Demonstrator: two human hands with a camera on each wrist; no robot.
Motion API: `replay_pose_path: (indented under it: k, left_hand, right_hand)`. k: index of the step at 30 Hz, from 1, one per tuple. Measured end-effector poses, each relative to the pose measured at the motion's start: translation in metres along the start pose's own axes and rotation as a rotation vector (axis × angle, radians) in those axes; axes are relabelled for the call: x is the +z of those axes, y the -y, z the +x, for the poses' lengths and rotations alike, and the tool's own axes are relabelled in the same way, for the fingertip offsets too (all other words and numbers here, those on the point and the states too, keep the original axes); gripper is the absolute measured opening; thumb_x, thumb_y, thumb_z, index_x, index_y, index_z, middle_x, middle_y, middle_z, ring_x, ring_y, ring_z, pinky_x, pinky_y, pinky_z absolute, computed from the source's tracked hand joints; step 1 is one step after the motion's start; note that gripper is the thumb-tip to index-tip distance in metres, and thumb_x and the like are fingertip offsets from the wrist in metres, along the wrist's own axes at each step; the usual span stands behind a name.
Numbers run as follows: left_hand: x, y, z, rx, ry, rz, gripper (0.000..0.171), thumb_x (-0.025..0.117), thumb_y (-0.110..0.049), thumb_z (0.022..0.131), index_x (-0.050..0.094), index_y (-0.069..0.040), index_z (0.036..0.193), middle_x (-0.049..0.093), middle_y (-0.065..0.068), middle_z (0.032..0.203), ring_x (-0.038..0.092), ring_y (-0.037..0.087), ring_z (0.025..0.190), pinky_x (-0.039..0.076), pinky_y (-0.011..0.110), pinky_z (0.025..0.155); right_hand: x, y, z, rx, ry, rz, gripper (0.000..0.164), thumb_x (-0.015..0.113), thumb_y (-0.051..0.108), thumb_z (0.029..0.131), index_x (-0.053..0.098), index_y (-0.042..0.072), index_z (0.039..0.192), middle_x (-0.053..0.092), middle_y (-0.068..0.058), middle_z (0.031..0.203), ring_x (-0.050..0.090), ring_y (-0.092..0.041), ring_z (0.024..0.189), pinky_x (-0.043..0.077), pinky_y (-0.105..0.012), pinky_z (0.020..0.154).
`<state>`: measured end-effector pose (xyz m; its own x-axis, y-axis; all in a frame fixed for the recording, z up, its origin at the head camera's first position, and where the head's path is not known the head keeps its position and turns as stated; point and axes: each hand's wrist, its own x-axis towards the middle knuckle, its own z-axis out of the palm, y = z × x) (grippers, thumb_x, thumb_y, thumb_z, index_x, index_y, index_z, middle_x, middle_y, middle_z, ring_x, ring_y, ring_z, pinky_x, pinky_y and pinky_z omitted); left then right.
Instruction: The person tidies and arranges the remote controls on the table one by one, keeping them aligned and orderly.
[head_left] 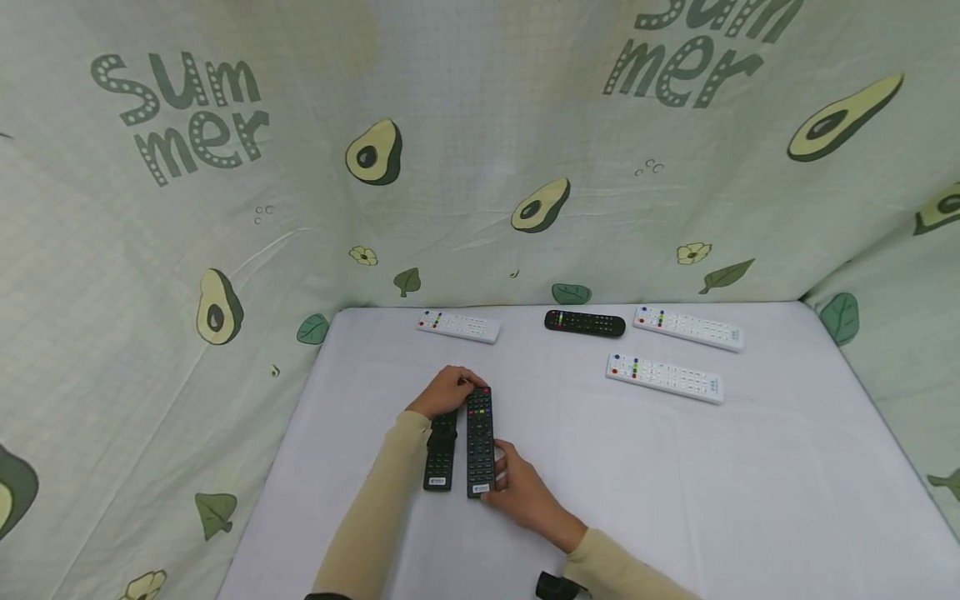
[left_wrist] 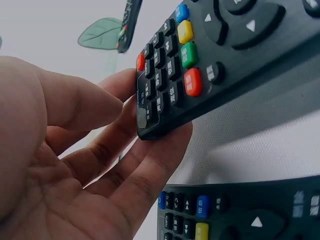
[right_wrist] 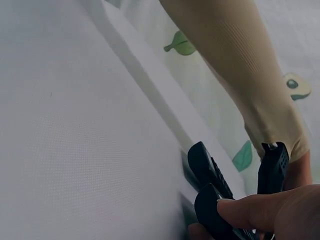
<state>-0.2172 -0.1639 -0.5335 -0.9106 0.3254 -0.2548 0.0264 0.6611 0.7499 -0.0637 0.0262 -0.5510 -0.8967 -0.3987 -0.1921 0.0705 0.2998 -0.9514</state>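
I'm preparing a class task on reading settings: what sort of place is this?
It looks like a makeshift tabletop workspace, perhaps a filming booth: avocado-print fabric hangs behind and beside a white-covered table, which bears several black and white remote controls.

White tabletop (head_left: 757, 483) | three white remotes (head_left: 664, 378) | two black remotes (head_left: 585, 323) (one farther back)

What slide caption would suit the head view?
Right hand and left hand hold one black remote by its ends, a second remote alongside.
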Motion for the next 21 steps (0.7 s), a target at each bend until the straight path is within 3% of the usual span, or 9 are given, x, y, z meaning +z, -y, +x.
replay_pose_path:
  k: [13, 21]
  left_hand:
    - [0.0012, 0.0035, 0.0040, -0.038, 0.010, 0.014, 0.031, 0.052, -0.004, 0.102, 0.080, -0.006, 0.115, 0.073, 0.013, 0.121, 0.064, 0.024, 0.107, 0.054, 0.049, 0.103]
    - [0.0031, -0.0015, 0.0034, -0.015, 0.034, 0.048, 0.029, 0.053, -0.005, 0.103, 0.078, -0.004, 0.119, 0.073, 0.014, 0.126, 0.065, 0.030, 0.119, 0.051, 0.050, 0.109]
  right_hand:
    - [0.0085, 0.0010, 0.0032, -0.065, -0.017, -0.106, 0.094, 0.083, -0.006, 0.082, 0.026, -0.019, 0.156, 0.056, -0.011, 0.107, 0.061, -0.011, 0.084, 0.056, -0.024, 0.068]
    - [0.0086, 0.0023, 0.0039, -0.072, -0.007, -0.185, 0.092, 0.083, -0.001, 0.084, 0.029, -0.016, 0.157, 0.054, -0.010, 0.110, 0.060, -0.008, 0.084, 0.056, -0.022, 0.067]
